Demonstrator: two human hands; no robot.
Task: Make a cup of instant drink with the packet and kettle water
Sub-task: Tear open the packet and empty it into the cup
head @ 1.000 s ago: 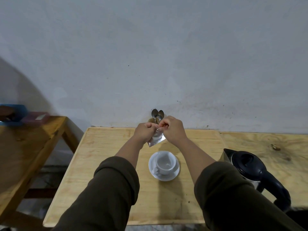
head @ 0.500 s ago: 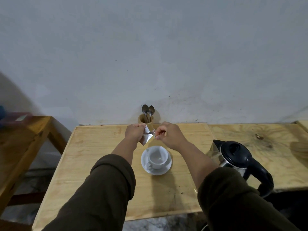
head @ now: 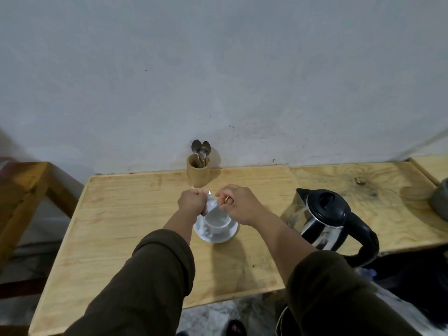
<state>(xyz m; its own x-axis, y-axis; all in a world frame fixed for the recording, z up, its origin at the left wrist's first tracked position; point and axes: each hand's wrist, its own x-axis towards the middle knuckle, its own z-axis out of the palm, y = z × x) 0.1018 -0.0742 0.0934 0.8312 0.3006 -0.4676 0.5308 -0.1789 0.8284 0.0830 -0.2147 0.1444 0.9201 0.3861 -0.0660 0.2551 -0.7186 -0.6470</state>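
Note:
A small silvery packet (head: 210, 204) is pinched between my left hand (head: 191, 202) and my right hand (head: 238, 204), just above the far rim of a white cup (head: 218, 223). The cup stands on a white saucer (head: 228, 235) in the middle of the light wooden table (head: 116, 229). Whether the packet is torn open I cannot tell. A steel kettle (head: 324, 221) with a black lid and handle stands to the right of the cup, its spout towards my right hand.
A wooden holder (head: 197, 172) with two spoons (head: 200, 149) stands at the wall behind the cup. A second wooden tabletop (head: 363, 190) continues to the right, with a grey object (head: 440, 202) at its far edge. A darker wooden frame (head: 21, 190) stands at the left.
My hands came down with the packet, from up by the spoon holder to just over the cup. The view shifted, so the kettle and holder show more fully.

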